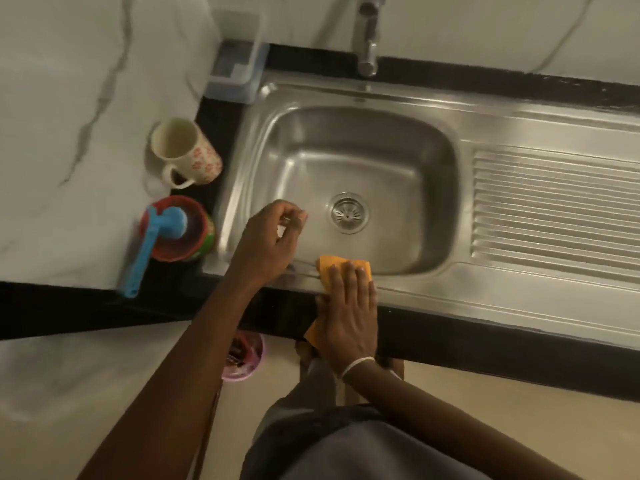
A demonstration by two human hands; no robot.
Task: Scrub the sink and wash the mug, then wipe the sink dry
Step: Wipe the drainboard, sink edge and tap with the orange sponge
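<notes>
Your right hand (349,306) presses an orange cloth (332,266) flat on the sink (433,282) front rim, grip spread — left hand (268,237) loosely curled, empty; mug (185,150) stands on the table (69,133) at left.

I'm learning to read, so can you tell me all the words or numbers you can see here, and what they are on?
No words or numbers can be read anywhere.
mug: only red flower shapes, no letters.
red tub: coloured print on its side, too blurred to read.
orange cloth under the right hand: plain.
sink, tap and clear box: no label visible.
</notes>
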